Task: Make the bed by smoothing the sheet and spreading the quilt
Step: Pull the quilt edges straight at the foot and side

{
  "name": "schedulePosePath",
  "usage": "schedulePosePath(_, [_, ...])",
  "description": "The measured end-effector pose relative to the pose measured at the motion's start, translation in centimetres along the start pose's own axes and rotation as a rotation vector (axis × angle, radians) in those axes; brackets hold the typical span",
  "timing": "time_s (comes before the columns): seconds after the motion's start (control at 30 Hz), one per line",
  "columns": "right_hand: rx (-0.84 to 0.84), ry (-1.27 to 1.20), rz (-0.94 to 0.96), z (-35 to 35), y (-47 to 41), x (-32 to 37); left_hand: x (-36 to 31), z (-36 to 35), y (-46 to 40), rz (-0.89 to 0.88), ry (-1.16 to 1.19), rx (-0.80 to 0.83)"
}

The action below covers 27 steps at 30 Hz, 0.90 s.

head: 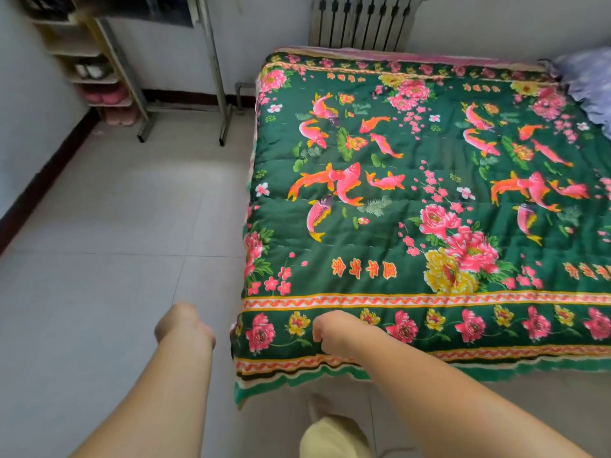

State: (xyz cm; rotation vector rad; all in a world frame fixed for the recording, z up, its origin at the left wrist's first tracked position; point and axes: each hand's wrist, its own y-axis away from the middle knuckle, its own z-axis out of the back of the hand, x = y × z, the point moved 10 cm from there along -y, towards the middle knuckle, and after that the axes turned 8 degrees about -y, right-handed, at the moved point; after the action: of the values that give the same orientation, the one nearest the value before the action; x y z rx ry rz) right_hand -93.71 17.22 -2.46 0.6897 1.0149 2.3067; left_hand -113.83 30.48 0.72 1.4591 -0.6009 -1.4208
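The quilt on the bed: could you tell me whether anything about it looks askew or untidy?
Mostly flat. The quilt has its near-left corner rumpled, hanging unevenly off the bed, and a purple pillow overlaps its far-right edge.

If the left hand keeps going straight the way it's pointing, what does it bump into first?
Probably nothing soon. The left hand hangs over the bare floor, beside the quilt. Straight ahead lie only tiles, then the metal table legs near the wall, though depth is hard to judge.

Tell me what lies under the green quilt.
A pink layer peeks out past the green quilt along its far edge, by the radiator. Everything else beneath, sheet and mattress, is covered and cannot be seen.
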Motion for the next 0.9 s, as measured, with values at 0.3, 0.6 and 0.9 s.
schedulePosePath(0.3, [-0.024,-0.096,-0.052,9.0,-9.2,2.3,-12.1,-11.8,0.7,-0.219,-0.295,0.097])
schedulePosePath(0.6, [0.01,-0.208,-0.081,17.0,-17.2,6.5,-22.5,-24.2,-3.1,-0.18,-0.376,0.226])
schedulePosePath(0.9, [-0.127,-0.489,-0.297,25.7,-23.5,5.9,-26.3,-39.9,-8.6,-0.159,-0.651,0.42])
